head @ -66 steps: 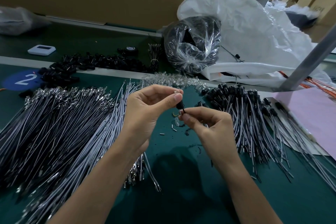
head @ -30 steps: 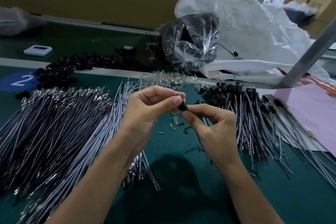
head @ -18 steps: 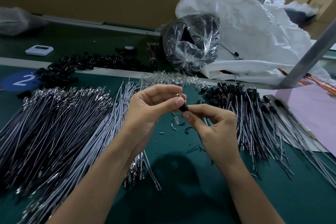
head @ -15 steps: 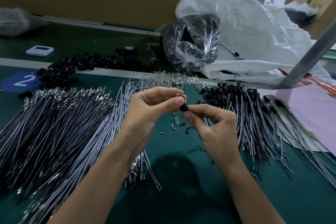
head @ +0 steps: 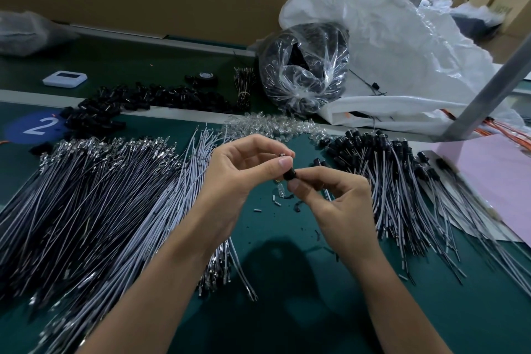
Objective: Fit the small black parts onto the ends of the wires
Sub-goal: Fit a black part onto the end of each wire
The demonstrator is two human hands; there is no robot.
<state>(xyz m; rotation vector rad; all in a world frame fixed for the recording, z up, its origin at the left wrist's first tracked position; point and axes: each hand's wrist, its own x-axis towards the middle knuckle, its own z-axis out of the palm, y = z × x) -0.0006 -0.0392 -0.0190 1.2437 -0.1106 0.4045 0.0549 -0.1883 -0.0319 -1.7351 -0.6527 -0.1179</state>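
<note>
Small black part (head: 288,175): held in the air over the middle of the desk (head: 287,310), between the fingertips of both hands.
Left hand (head: 244,178): the fingers are curled. The thumb and the forefinger pinch the left side of the small black part. A tiny metal end (head: 283,154) shows at the forefinger tip.
Right hand (head: 336,204): the fingers are curled. The thumb and the forefinger pinch the right side of the same part, so the two hands almost touch.
Wire (head: 325,195): a short light piece shows under the right fingers. Whether its end is already inside the part, I cannot tell.
Bare wires (head: 100,195): a big heap on the left side of the desk, with the metal ends toward the far edge.
Finished wires (head: 388,181): a heap on the right side, with black parts at their far ends.
Loose black parts (head: 129,100): a long heap along the far edge, at the left.
Clear parts (head: 273,126): a small heap near the far edge, just beyond the hands.
Small bits (head: 277,201): scattered on the desk below the hands.
Clear bag (head: 304,66): full of black things, beyond the far edge, touching a white sack (head: 402,37).
Pink sheet (head: 494,181): at the right edge, beside the finished wires.
Blue mark (head: 34,126): round, with a "2", at the left edge.
White device (head: 65,78): far left, well apart from the hands.
</note>
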